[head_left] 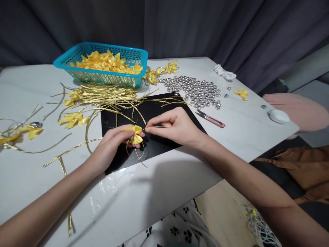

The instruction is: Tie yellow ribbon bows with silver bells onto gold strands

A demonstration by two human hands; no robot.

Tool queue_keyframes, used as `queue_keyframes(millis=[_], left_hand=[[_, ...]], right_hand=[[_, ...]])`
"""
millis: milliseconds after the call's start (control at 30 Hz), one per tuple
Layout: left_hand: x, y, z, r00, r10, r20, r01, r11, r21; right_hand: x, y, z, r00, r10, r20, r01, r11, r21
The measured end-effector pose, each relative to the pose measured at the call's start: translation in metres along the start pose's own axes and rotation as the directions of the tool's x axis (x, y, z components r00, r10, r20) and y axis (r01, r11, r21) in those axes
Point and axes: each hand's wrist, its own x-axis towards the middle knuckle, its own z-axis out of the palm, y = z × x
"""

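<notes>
Gold wire pieces (pixel 62 166) lie at left on the white tabletop (pixel 25 178). Beside them, the left hand (pixel 111 141) holds 1 yellow bow (pixel 136 139) between thumb and fingers, above the black mat (pixel 159 142). The bow looks light, soft and rather slippery; I judge its gathered middle is the safest grip, as the loops may crush. The right hand (pixel 177 127) pinches thin wire (pixel 143 129), probably springy but bendable. Further right are scissors (pixel 212 120).

Dark draped curtain (pixel 177 31) behind | white table (pixel 239 120) | beige floor (pixel 221 212) lower right
</notes>
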Motion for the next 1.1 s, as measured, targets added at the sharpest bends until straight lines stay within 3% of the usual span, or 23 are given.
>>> queue_keyframes(millis=[167, 367, 500, 633, 833, 967, 1100], left_hand=[[0.001, 0.0, 0.002, 0.998, -0.039, -0.051, 0.038, 0.999, -0.006], [0.001, 0.002, 0.003, 0.99, -0.021, -0.142, 0.017, 1.0, -0.026], [0.002, 0.005, 0.003, 0.991, -0.014, -0.136, 0.01, 1.0, -0.026], [0.002, 0.006, 0.004, 0.989, 0.015, -0.146, -0.014, 1.0, 0.002], [0.0, 0.003, 0.003, 0.993, 0.01, -0.121, -0.013, 1.0, -0.021], [0.002, 0.002, 0.002, 0.988, 0.004, -0.154, -0.01, 0.999, -0.033], [0.002, 0.003, 0.003, 0.978, 0.037, -0.204, -0.04, 0.999, -0.011]], right_hand=[[0.006, 0.008, -0.009, 0.992, -0.013, 0.123, 0.012, 1.0, 0.004], [0.008, 0.007, -0.042, 0.938, 0.089, 0.334, -0.061, 0.994, -0.094], [0.005, 0.001, -0.064, 0.948, 0.131, 0.289, -0.093, 0.986, -0.141], [-0.002, -0.004, -0.078, 0.976, 0.169, 0.136, -0.151, 0.98, -0.132], [-0.006, 0.001, -0.089, 0.981, 0.189, -0.05, -0.195, 0.969, -0.154], [-0.009, 0.006, -0.099, 0.951, 0.291, 0.106, -0.265, 0.941, -0.209], [-0.015, 0.004, -0.109, 0.91, 0.332, 0.25, -0.303, 0.942, -0.146]])
